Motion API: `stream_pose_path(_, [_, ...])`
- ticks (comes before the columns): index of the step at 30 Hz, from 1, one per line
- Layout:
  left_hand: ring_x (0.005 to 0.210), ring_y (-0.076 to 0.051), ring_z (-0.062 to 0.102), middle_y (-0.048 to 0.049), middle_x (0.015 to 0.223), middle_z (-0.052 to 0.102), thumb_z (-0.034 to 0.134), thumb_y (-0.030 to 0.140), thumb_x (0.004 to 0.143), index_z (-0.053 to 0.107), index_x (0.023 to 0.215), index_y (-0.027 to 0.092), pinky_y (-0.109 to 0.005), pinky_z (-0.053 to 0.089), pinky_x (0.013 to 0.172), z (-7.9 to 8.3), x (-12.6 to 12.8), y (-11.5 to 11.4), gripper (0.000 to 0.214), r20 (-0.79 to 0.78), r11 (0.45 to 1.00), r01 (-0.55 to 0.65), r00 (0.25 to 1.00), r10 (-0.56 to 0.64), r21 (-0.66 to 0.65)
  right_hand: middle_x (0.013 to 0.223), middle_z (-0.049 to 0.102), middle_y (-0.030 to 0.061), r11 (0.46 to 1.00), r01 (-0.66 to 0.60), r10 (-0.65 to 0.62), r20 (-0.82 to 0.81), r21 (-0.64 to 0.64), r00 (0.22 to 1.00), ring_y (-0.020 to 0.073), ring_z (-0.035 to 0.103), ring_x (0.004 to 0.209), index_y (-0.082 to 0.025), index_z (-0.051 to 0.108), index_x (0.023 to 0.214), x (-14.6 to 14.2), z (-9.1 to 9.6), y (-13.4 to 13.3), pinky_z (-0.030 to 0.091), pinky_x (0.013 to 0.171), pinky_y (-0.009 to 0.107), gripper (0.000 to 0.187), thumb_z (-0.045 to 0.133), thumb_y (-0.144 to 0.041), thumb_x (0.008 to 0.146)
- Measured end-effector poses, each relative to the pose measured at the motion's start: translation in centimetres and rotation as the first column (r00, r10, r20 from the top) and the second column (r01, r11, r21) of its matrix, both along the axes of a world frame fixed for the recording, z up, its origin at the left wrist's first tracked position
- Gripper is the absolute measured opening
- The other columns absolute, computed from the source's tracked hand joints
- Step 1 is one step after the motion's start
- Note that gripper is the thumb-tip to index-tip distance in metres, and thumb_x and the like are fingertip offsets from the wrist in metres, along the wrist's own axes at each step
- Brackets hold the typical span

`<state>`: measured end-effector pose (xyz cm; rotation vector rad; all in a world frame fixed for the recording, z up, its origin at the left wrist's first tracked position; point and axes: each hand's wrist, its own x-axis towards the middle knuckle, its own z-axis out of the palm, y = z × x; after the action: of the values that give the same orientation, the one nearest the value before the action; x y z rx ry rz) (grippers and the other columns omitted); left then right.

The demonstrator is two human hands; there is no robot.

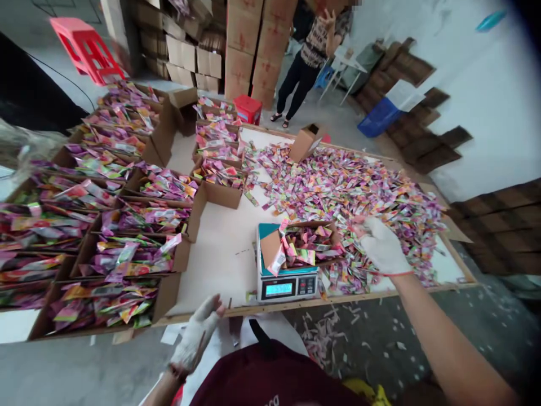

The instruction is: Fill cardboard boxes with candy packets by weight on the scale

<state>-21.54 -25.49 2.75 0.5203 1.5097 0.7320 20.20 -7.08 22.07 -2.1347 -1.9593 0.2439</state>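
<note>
My right hand (382, 245), in a white glove with bare fingertips, reaches into a wide heap of small colourful packets (321, 180). Its fingers are bent together against the packets; what they hold, if anything, is hidden. Left of it, a digital scale (287, 286) with a lit display stands near the table's front edge. An open cardboard box (270, 248) filled with packets rests on the scale. My left hand (196, 335), also gloved with bare fingertips, hovers before the table edge, open and apart from everything.
Several open cartons (169, 296) full of packets stand in rows on the left. An upright small box (305, 144) sits at the heap's far edge. Beyond the table are a standing person (313, 51), stacked cartons (240, 51) and a red stool (82, 42). Scraps litter the floor.
</note>
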Motion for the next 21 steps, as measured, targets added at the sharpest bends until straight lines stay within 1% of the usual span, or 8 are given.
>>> stream_pose_path(3, [0.111, -0.029, 0.064, -0.0173, 0.126, 0.062, 0.085, 0.056, 0.058, 0.049, 0.137, 0.016, -0.042, 0.053, 0.098, 3.6, 5.6, 4.7, 0.095, 0.088, 0.978, 0.058, 0.993, -0.076, 0.199, 0.117, 0.069, 0.0142, 0.976, -0.201, 0.206, -0.063, 0.079, 0.977, 0.0279, 0.066, 0.108, -0.016, 0.062, 0.124, 0.6, -1.2, -2.6, 0.053, 0.1, 0.042, 0.038, 0.051, -0.038, 0.096])
stream_pose_path(6, [0.107, -0.024, 0.064, -0.0136, 0.129, 0.059, 0.09, 0.041, 0.057, 0.033, 0.146, 0.023, -0.035, 0.056, 0.088, 6.0, 10.7, 6.8, 0.108, 0.18, 0.945, 0.093, 0.971, -0.155, 0.313, 0.138, 0.058, 0.0164, 0.812, -0.567, 0.58, -0.098, 0.137, 0.808, 0.0284, 0.053, 0.132, -0.015, 0.054, 0.14, -1.6, -1.4, -3.1, 0.042, 0.115, 0.042, 0.052, 0.059, -0.043, 0.096])
stream_pose_path(9, [0.084, -0.017, 0.065, -0.0041, 0.102, 0.065, 0.082, 0.041, 0.071, 0.045, 0.13, 0.021, -0.028, 0.054, 0.073, 8.5, 13.7, 7.2, 0.073, 0.096, 0.941, 0.036, 0.993, -0.072, 0.335, 0.15, 0.045, 0.0188, 0.598, -0.778, 0.801, -0.154, 0.193, 0.578, 0.0313, 0.043, 0.141, -0.017, 0.048, 0.147, -4.5, -1.9, -2.3, 0.039, 0.117, 0.045, 0.072, 0.068, -0.055, 0.089])
stream_pose_path(13, [0.067, -0.013, 0.058, 0.0, 0.078, 0.062, 0.065, 0.039, 0.085, 0.062, 0.101, 0.018, -0.024, 0.047, 0.063, 13.1, 16.0, 8.4, 0.026, -0.341, 0.885, 0.137, 0.94, 0.026, 0.445, 0.125, 0.062, 0.0125, 0.46, -0.888, 0.884, -0.092, 0.005, 0.458, 0.0231, 0.063, 0.109, -0.019, 0.066, 0.122, -5.7, -3.4, 0.4, 0.051, 0.095, 0.036, 0.028, 0.055, -0.032, 0.1])
stream_pose_path(15, [0.075, -0.016, 0.062, -0.0033, 0.083, 0.065, 0.063, 0.034, 0.087, 0.067, 0.098, 0.019, -0.027, 0.049, 0.071, 15.1, 17.7, 10.3, 0.019, -0.607, 0.808, 0.391, 0.793, -0.052, 0.441, 0.112, 0.066, 0.01, 0.474, -0.871, 0.875, -0.041, -0.131, 0.482, 0.0193, 0.063, 0.102, -0.017, 0.068, 0.115, -4.4, -4.3, 2.2, 0.05, 0.092, 0.031, 0.027, 0.044, -0.02, 0.103])
stream_pose_path(17, [0.09, -0.022, 0.066, -0.0089, 0.096, 0.068, 0.059, 0.029, 0.09, 0.07, 0.098, 0.018, -0.032, 0.051, 0.083, 16.0, 19.9, 13.1, 0.018, -0.833, 0.686, 0.686, 0.509, -0.215, 0.242, 0.113, 0.067, 0.0123, 0.533, -0.816, 0.84, 0.029, -0.221, 0.541, 0.0207, 0.063, 0.106, -0.015, 0.068, 0.116, -2.5, -5.2, 3.7, 0.048, 0.093, 0.033, 0.03, 0.041, -0.019, 0.104])
stream_pose_path(19, [0.1, -0.028, 0.066, -0.0163, 0.107, 0.069, 0.053, 0.019, 0.091, 0.073, 0.101, 0.014, -0.039, 0.05, 0.091, 15.4, 22.3, 16.1, 0.023, -0.895, 0.559, 0.829, 0.237, -0.378, -0.016, 0.104, 0.07, 0.0151, 0.576, -0.765, 0.811, 0.085, -0.287, 0.578, 0.024, 0.065, 0.1, -0.013, 0.071, 0.107, -1.0, -6.1, 4.4, 0.049, 0.087, 0.036, 0.029, 0.043, -0.014, 0.1])
stream_pose_path(21, [0.1, -0.033, 0.068, -0.0239, 0.104, 0.069, 0.05, 0.009, 0.087, 0.074, 0.1, 0.007, -0.045, 0.052, 0.091, 13.6, 24.3, 18.7, 0.027, -0.866, 0.501, 0.852, 0.127, -0.484, -0.155, 0.088, 0.071, 0.0153, 0.57, -0.751, 0.813, 0.097, -0.333, 0.574, 0.0268, 0.067, 0.091, -0.011, 0.073, 0.09, -0.3, -6.6, 4.4, 0.049, 0.082, 0.039, 0.025, 0.048, -0.008, 0.093])
